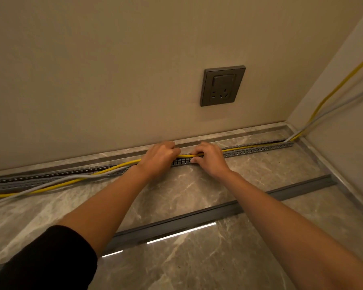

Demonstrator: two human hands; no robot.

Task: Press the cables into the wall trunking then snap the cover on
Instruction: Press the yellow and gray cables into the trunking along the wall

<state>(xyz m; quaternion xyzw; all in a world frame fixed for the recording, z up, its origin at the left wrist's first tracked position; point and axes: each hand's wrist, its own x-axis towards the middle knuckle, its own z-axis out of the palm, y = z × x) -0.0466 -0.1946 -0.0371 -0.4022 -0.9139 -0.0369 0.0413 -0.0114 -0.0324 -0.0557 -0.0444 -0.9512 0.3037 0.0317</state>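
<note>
Yellow cable being pushed into the trunking, cover not on yet

The cable is being clamped by the left hand and right hand side by side, right over the slotted channel at the foot of the wall, probably so just a short stretch is being seated at a time. Each grip is being closed around it, fingers curled. Leftwards it's lying loose on the surface with the grey cable; the cover is being left nearer, well apart.
</note>
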